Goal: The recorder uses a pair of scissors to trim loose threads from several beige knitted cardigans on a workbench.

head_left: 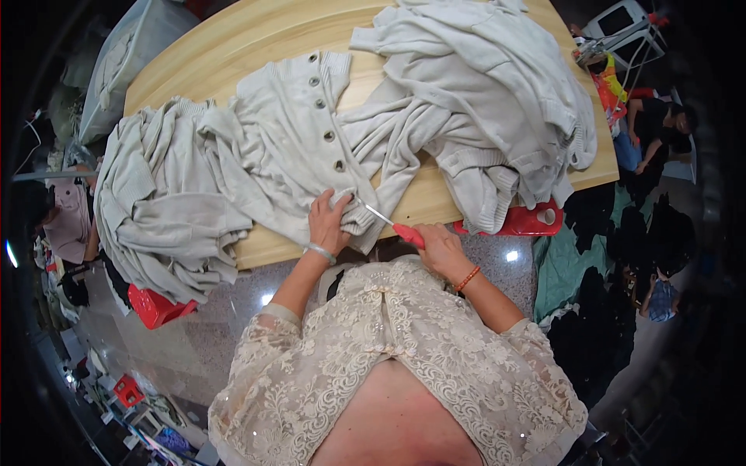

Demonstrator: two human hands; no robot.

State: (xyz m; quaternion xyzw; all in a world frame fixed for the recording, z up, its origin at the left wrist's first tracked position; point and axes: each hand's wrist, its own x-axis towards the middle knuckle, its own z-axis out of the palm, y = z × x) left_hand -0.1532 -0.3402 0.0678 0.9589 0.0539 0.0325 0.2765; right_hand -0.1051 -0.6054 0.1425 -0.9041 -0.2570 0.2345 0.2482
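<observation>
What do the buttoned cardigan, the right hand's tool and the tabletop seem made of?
Cardigan: matte knit, by its ribbed edge; fibre unclear. Tool: shaft probably metal, being shiny; plain red handle, likely plastic. Tabletop: smooth wood or laminate, by its pale grain.

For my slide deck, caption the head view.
Left hand on a pale cardigan, right hand holding a red-handled tool to it.

One left hand [329,225], one right hand [443,253], and one tool [409,235]! One bangle [319,252], one beaded bracelet [467,279]. Buttons [329,136], at least five! One table [206,70], at least two red stools [155,305], at least two co-workers [68,221]!
</observation>
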